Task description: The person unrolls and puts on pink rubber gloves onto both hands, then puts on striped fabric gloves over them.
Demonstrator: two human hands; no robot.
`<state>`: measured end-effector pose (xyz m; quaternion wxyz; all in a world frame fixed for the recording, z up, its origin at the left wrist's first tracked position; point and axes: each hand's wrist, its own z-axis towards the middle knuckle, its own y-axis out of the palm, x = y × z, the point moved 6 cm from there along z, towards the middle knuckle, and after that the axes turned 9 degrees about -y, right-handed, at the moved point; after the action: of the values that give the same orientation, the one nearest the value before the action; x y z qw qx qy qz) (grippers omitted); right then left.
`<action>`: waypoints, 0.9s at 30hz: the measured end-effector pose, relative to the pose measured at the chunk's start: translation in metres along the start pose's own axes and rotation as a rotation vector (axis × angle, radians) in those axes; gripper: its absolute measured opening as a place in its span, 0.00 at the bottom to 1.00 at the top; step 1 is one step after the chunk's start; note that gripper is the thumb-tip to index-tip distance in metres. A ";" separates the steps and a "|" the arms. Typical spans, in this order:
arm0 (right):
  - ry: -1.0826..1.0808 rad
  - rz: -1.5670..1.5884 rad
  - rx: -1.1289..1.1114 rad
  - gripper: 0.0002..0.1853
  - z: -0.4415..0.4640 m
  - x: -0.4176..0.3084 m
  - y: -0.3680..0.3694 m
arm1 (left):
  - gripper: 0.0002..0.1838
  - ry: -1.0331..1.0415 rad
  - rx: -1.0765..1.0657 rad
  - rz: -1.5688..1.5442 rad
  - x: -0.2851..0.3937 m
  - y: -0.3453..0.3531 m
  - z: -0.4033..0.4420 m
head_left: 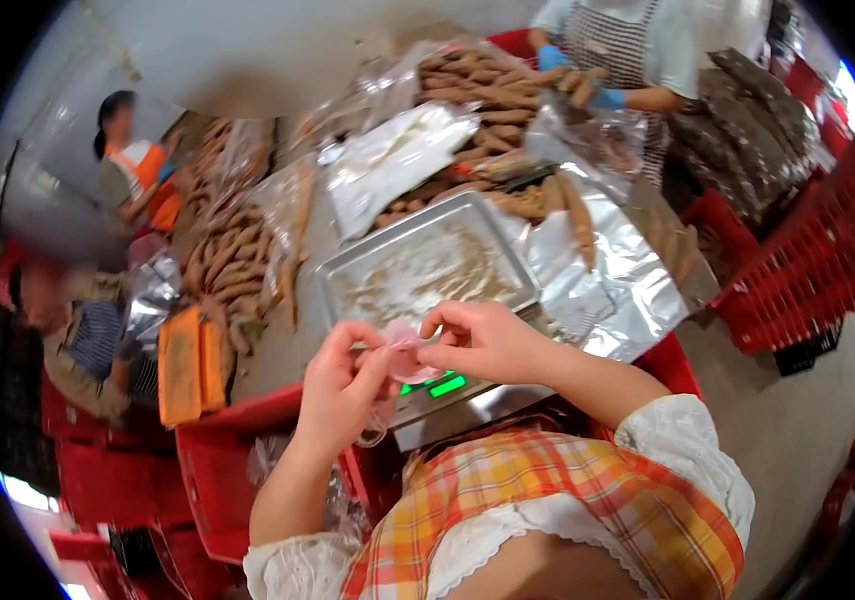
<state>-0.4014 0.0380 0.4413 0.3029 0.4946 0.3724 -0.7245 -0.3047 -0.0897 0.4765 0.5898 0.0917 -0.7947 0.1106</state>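
Both hands meet in front of the body, over the near edge of a metal tray (428,265). My left hand (343,375) pinches a small pink, filmy item (410,358) between thumb and fingers. From the other side my right hand (483,340) grips the same item with its fingertips. A clear loop or strip hangs below my left hand. Beneath the hands a scale (463,398) shows green lit digits. The tray lies on the scale and holds wet, brownish residue.
Long brown roots (233,260) lie piled on the table, with white bags (398,165) and silver foil (623,290). Orange blocks (188,365) stand at left. Red crates (808,250) flank the table. Co-workers (623,60) are at the back right and left.
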 end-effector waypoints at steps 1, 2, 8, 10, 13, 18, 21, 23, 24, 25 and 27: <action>-0.009 0.017 -0.027 0.18 0.004 -0.008 0.007 | 0.05 0.005 -0.014 -0.013 0.001 -0.002 -0.004; -0.023 -0.065 -0.102 0.18 0.008 -0.014 0.012 | 0.06 0.016 -0.038 -0.022 0.003 -0.004 -0.007; -0.182 -0.355 -0.168 0.11 0.021 -0.031 0.028 | 0.08 -0.012 0.038 0.053 0.003 -0.028 -0.026; -0.126 -0.364 -0.208 0.11 0.024 -0.032 0.026 | 0.08 -0.032 0.057 0.064 0.000 -0.037 -0.033; -0.151 -0.264 -0.188 0.12 0.028 -0.033 0.026 | 0.08 -0.033 0.088 0.133 -0.010 -0.045 -0.039; -0.276 -0.419 -0.258 0.18 0.038 -0.053 0.055 | 0.09 -0.183 0.017 0.090 -0.011 -0.046 -0.053; -0.362 -0.507 -0.289 0.14 0.039 -0.056 0.077 | 0.09 -0.075 -0.014 0.201 -0.005 -0.046 -0.061; -0.506 -0.600 -0.252 0.10 0.038 -0.055 0.085 | 0.10 -0.012 -0.032 0.310 0.001 -0.041 -0.063; -0.493 -0.623 -0.248 0.09 0.039 -0.052 0.087 | 0.10 -0.003 -0.033 0.319 0.002 -0.042 -0.064; -0.463 -0.605 -0.262 0.09 0.040 -0.052 0.086 | 0.10 -0.012 0.013 0.410 0.001 -0.045 -0.065; -0.423 -0.590 -0.264 0.09 0.041 -0.054 0.079 | 0.11 -0.024 0.090 0.524 0.004 -0.053 -0.068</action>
<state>-0.3405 -0.0353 0.4830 0.2126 0.1627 0.5182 -0.8123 -0.2285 -0.1210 0.5031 0.5269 -0.0899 -0.7924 0.2938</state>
